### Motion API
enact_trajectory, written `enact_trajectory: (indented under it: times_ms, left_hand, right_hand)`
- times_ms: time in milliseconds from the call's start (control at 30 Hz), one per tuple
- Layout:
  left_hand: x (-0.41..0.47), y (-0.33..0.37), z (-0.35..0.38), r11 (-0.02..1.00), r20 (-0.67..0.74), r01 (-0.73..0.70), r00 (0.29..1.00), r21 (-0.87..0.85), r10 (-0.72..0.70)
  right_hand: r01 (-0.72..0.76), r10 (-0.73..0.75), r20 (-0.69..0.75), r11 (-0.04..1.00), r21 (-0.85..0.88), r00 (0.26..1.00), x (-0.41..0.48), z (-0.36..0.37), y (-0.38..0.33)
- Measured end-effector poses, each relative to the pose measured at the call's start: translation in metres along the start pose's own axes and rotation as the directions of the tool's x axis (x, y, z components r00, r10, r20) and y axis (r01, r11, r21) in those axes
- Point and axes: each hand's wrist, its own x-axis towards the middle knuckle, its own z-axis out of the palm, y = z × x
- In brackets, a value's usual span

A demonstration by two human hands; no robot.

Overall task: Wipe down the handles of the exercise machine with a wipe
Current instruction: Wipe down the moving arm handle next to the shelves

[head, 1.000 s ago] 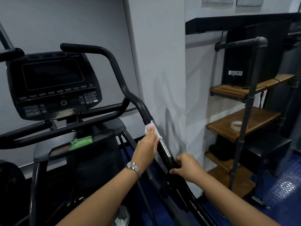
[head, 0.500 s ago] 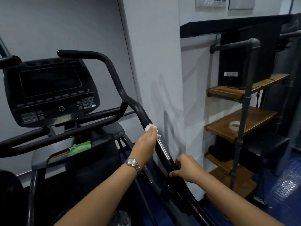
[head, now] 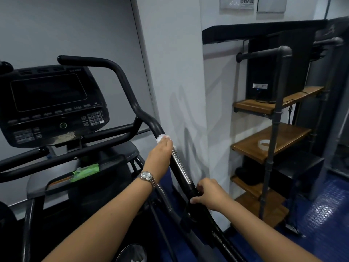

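Gripping a crumpled white wipe against the black curved handle, left hand (fingers wrapped round); right hand fingers curl lower down.

A white wall is flanked on the right by a pipe-framed shelf unit with wooden boards, set on a blue patterned floor.

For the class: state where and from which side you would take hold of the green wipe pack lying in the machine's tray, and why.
Probably pinch the green wipe pack across its short width, coming from above. It lies flat in the shallow tray, whose raised front rim blocks a low approach, while its top face is exposed.
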Motion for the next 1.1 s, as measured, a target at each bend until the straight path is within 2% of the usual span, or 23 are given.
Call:
enact_trajectory:
  times_ms: [133,367,433,533,667,733,867,1033,1100]
  left_hand:
    - [-0.020,0.009,0.012,0.988,0.110,-0.139,0.985,0.066,0.131]
    - [0.011,0.007,-0.013,0.999,0.038,-0.030,0.999,0.026,0.029]
    - [0.004,0.015,-0.010,0.997,0.077,-0.058,0.996,0.054,0.054]
    - [-0.011,0.028,0.003,0.980,0.166,-0.177,0.973,0.088,0.161]
    - [-0.004,0.025,0.000,0.993,0.103,-0.093,0.991,0.067,0.086]
    - [-0.006,0.027,0.000,0.994,0.114,-0.083,0.991,0.065,0.075]
    - [-0.024,0.043,0.005,0.968,0.206,-0.235,0.955,0.092,0.213]
    - [-0.007,0.030,-0.013,0.993,0.083,-0.096,0.992,0.064,0.091]
    - [-0.012,0.033,-0.015,0.985,0.121,-0.151,0.983,0.078,0.141]
  right_hand:
    - [0.005,-0.005,0.006,1.000,-0.012,1.000,0.000,-0.001,0.000]
    - [0.014,-0.014,0.012,1.000,-0.022,1.000,-0.001,-0.003,-0.002]
    - [0.011,-0.010,0.011,1.000,-0.023,1.000,-0.002,-0.003,-0.003]
    - [0.009,-0.008,0.014,1.000,-0.028,1.000,-0.002,-0.004,-0.003]
    - [0.011,-0.011,0.018,1.000,-0.026,1.000,-0.002,-0.005,-0.004]
    - [0.002,-0.001,0.019,1.000,-0.031,1.000,-0.002,-0.006,-0.005]
    - [-0.017,0.018,0.023,0.999,-0.030,1.000,-0.003,-0.006,-0.006]
    - [-0.016,0.017,0.026,0.999,-0.037,1.000,-0.003,-0.007,-0.008]
    - [-0.021,0.023,0.025,0.999,-0.048,0.999,-0.004,-0.007,-0.009]
